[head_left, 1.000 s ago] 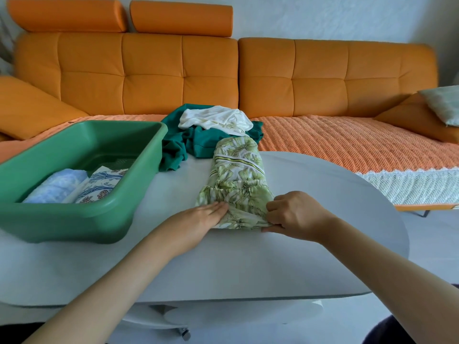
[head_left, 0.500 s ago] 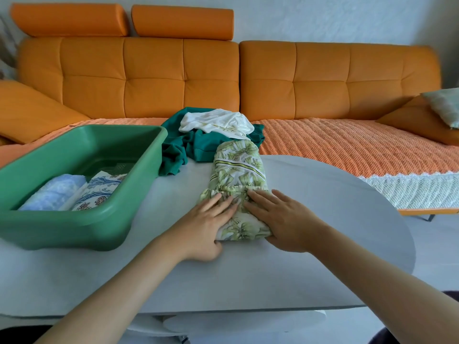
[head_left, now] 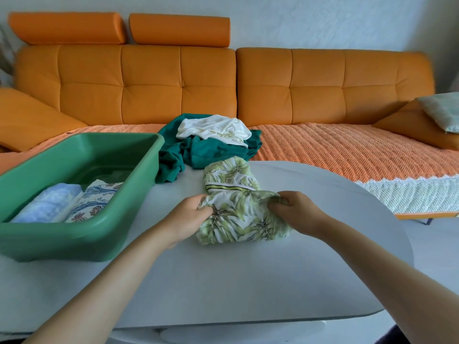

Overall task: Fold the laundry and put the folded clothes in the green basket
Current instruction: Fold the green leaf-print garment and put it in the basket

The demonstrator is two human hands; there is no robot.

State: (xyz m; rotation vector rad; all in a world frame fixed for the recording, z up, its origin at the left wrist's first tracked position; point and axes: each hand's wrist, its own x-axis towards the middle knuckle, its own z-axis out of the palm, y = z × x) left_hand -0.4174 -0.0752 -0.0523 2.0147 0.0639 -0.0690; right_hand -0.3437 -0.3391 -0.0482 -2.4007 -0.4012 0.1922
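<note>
- The counter (head_left: pixel 223 281) carries the work, and the person's two forearms reach across its near part.
- The left hand (head_left: pixel 196 212) grips the left edge of the leaf garment (head_left: pixel 238 219), fingers curled into the cloth. The right hand (head_left: pixel 295 209) pinches the right edge in the same way.
- The leaf garment lies in the middle of the counter, just right of the basket (head_left: pixel 62 244).
- Its near part is doubled into a thick bundle between the hands. Its far part, crossed by a dark stripe, lies flat beyond them.
- Judged from this, the fold is partway done. At least one more turn seems needed before the garment is compact enough to lift across.
- The basket stands on the counter's left side. Two folded pieces lie side by side in its near half: a blue piece (head_left: pixel 49 203) on the left and a floral piece (head_left: pixel 96 198) touching it on the right.
- Those two count as finished, and the basket's far half has room for more.
- Behind the leaf garment, at the counter's far edge, a teal garment (head_left: pixel 211 150) lies crumpled with a white garment (head_left: pixel 213 126) heaped on top.
- Neither is folded, so both are left to do. As far as can be seen, that makes two pieces in the basket, one in hand and two waiting.
- The sofa (head_left: pixel 173 78) stands beyond, with a pale cushion (head_left: pixel 442 112) at its right end. The cushion looks like furnishing rather than laundry.
</note>
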